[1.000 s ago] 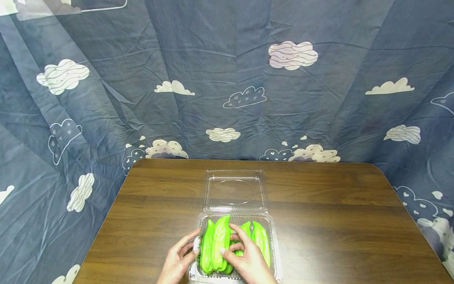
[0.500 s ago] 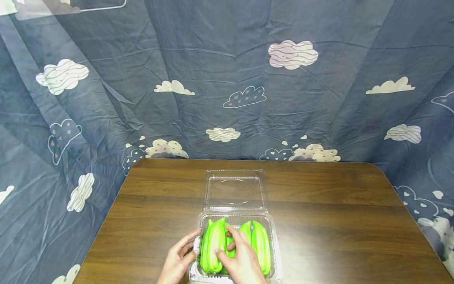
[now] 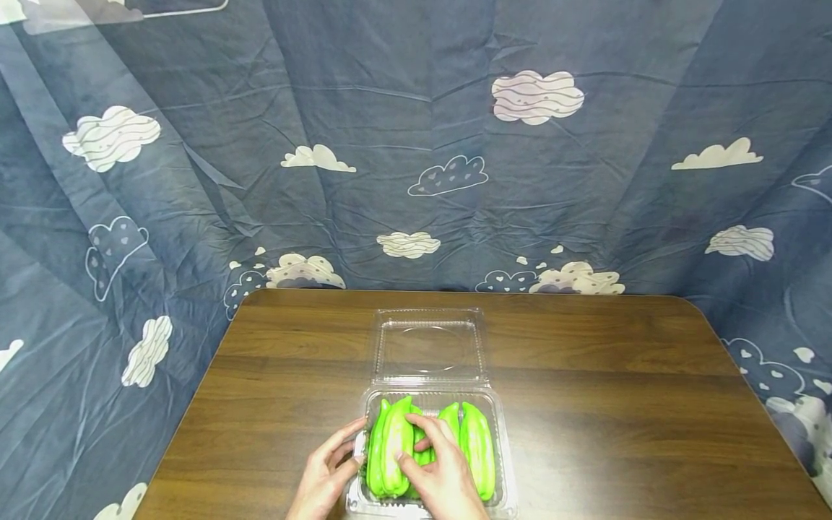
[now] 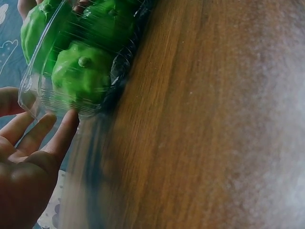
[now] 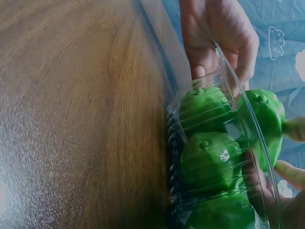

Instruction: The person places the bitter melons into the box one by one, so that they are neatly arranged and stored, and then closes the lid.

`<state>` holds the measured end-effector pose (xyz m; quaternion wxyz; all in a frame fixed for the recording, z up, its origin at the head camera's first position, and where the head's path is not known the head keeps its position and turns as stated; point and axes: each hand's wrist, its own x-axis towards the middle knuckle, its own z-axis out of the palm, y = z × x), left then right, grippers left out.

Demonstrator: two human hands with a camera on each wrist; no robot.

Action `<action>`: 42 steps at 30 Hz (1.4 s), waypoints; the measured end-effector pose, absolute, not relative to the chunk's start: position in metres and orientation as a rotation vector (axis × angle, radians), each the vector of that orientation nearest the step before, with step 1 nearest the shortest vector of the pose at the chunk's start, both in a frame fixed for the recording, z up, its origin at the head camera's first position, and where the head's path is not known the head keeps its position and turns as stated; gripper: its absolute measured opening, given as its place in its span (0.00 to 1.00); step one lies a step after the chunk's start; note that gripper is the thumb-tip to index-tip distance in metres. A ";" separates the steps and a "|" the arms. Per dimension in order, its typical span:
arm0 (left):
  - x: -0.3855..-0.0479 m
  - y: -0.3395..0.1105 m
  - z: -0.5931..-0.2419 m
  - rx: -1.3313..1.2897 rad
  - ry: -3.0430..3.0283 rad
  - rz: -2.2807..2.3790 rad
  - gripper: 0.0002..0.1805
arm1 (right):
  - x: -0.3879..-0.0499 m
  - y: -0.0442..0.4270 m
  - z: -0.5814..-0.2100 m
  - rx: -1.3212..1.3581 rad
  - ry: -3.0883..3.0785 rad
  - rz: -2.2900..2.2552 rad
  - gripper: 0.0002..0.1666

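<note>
Several green peppers lie lengthwise in a clear plastic clamshell box, its lid folded back flat. My right hand pinches one green pepper between thumb and fingers. That pepper lies above others at the left, partly covering them; the right wrist view shows it raised at the rim. Its other fingers reach down inside the box. My left hand touches the box's left side with thumb and fingertips; in the left wrist view its extended fingers meet the plastic wall.
The box stands near the front edge of a brown wooden table. Another green pepper lies along the box's right wall. A blue cloth with white clouds hangs behind the table and at both sides.
My right hand has shifted slightly left with the pepper, which has moved closer to the left pepper and covers more of it. My left hand stays at the box's side.
</note>
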<state>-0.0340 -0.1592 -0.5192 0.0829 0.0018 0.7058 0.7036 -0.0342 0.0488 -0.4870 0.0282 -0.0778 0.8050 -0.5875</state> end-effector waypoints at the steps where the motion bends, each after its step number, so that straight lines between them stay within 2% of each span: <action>1: -0.034 -0.159 -0.519 0.004 2.108 2.098 0.30 | -0.034 0.049 -0.486 -0.238 2.478 -1.809 0.31; 14: -0.033 -0.158 -0.518 0.047 2.157 2.146 0.28 | -0.037 0.061 -0.485 -0.257 2.550 -2.014 0.26; 23: -0.034 -0.158 -0.520 0.051 2.150 2.146 0.28 | -0.050 0.094 -0.486 -0.334 2.662 -2.041 0.29; 33: -0.035 -0.158 -0.519 0.030 2.115 2.172 0.28 | -0.066 0.135 -0.489 -0.161 2.904 -1.829 0.24; 42: -0.034 -0.157 -0.520 0.036 2.117 2.180 0.29 | -0.090 0.160 -0.500 -0.043 2.875 -1.859 0.23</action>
